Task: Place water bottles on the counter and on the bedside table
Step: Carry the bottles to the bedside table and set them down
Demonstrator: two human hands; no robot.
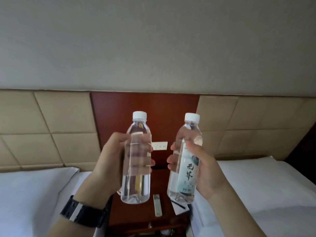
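Two clear water bottles with white caps are held upright in the air above the red-brown bedside table [164, 218]. My left hand [109, 161] grips the left bottle [136, 168] around its middle; its label side is turned away. My right hand [205, 170] grips the right bottle [184, 168], whose pale green label with dark characters faces me. A black watch sits on my left wrist. The bottles stand side by side, a hand's width apart, and cover much of the table top.
A narrow card or packet [157, 205] and a white paper with a dark pen [178, 206] lie on the table. White-sheeted beds [256, 194] flank it on both sides. A switch plate [159, 145] is on the wooden wall panel behind, between padded headboards.
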